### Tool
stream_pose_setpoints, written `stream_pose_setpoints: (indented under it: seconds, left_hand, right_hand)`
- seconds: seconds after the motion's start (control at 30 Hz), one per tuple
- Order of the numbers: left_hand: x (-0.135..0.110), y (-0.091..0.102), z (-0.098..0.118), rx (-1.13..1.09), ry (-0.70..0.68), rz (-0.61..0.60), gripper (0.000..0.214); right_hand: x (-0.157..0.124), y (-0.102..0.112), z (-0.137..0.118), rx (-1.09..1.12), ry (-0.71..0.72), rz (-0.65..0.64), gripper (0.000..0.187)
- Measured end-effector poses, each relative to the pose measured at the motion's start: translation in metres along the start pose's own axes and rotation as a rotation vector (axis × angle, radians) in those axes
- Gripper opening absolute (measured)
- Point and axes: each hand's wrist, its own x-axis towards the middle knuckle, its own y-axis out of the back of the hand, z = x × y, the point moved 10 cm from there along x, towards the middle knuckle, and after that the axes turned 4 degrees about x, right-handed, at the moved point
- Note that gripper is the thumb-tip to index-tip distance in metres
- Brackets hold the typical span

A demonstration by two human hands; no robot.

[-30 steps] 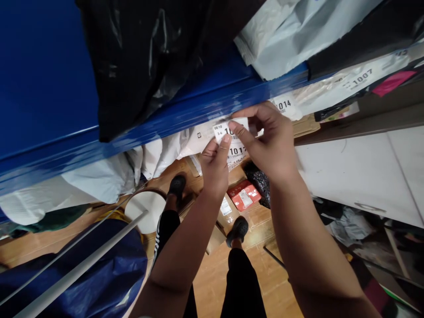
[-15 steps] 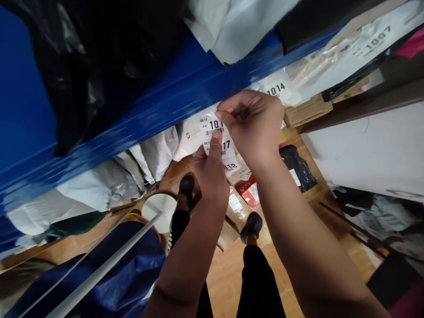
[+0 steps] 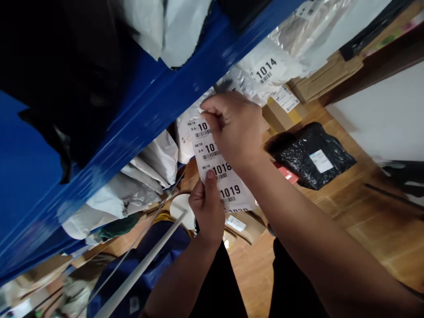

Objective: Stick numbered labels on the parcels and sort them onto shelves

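A strip of white number labels [image 3: 221,176] with barcodes, reading 1018 and 1019 among others, hangs between my two hands just below the blue shelf beam [image 3: 159,106]. My right hand [image 3: 236,128] is closed in a pinch on the strip's top label. Lower down, my left hand [image 3: 207,207] grips the strip with the thumb pressed on the 1018 label. Behind the strip lie white plastic parcels [image 3: 159,157] on the lower shelf.
A silver parcel labelled 1014 [image 3: 265,68] and brown cardboard boxes [image 3: 326,75] sit to the right. A black wrapped parcel [image 3: 309,154] lies on the wooden floor. A dark blue bag [image 3: 145,260] and a white rod [image 3: 142,267] are at lower left. Black bags fill the upper shelf.
The view has swung to the right and tilted. The label strip now hangs longer, with my left hand lower on it; my right hand keeps its pinch at the top.
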Motion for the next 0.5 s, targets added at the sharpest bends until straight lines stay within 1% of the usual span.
stream_pose_setpoints:
  seconds: [0.03,0.07,0.1,0.13,0.17,0.2,0.27,0.3,0.33,0.37,0.4,0.43,0.5]
  left_hand:
    - [-0.007,0.006,-0.007,0.11,-0.004,-0.039,0.027]
    - [-0.015,0.01,-0.013,0.243,-0.024,-0.109,0.029]
    - [-0.023,0.013,-0.017,0.389,-0.071,-0.197,0.031]
    - [-0.029,0.015,-0.017,0.537,-0.154,-0.29,0.032]
    - [-0.033,0.017,-0.013,0.678,-0.274,-0.369,0.03]
    - [-0.035,0.017,-0.004,0.809,-0.421,-0.42,0.025]
    - [-0.028,0.012,0.024,1.042,-0.739,-0.436,0.016]
    - [-0.019,0.006,0.038,1.16,-0.866,-0.424,0.018]
    - [-0.01,-0.004,0.05,1.254,-0.975,-0.448,0.02]
    - [0.003,-0.015,0.057,1.356,-1.019,-0.492,0.023]
    - [0.014,-0.025,0.064,1.425,-1.052,-0.526,0.026]
    - [0.025,-0.033,0.069,1.493,-1.056,-0.583,0.03]
    - [0.043,-0.038,0.077,1.578,-1.018,-0.643,0.038]
  right_hand:
    - [0.001,-0.002,0.0,-0.027,0.008,-0.007,0.017]
    - [0.002,-0.003,0.001,-0.053,0.012,-0.02,0.018]
    - [0.002,-0.003,0.003,-0.068,0.013,-0.031,0.019]
    - [0.001,-0.001,0.004,-0.063,0.017,-0.029,0.02]
    - [-0.002,0.004,0.004,-0.038,0.026,-0.015,0.02]
    - [-0.008,0.012,0.004,0.005,0.036,0.018,0.02]
    - [-0.027,0.031,0.008,0.112,0.019,0.137,0.023]
    - [-0.04,0.038,0.01,0.168,0.008,0.203,0.021]
    - [-0.055,0.041,0.01,0.215,0.018,0.246,0.017]
    - [-0.069,0.04,0.006,0.252,0.059,0.267,0.015]
    - [-0.082,0.034,-0.002,0.276,0.138,0.266,0.015]
    - [-0.094,0.023,-0.014,0.286,0.241,0.245,0.017]
    - [-0.109,-0.007,-0.04,0.271,0.414,0.162,0.022]
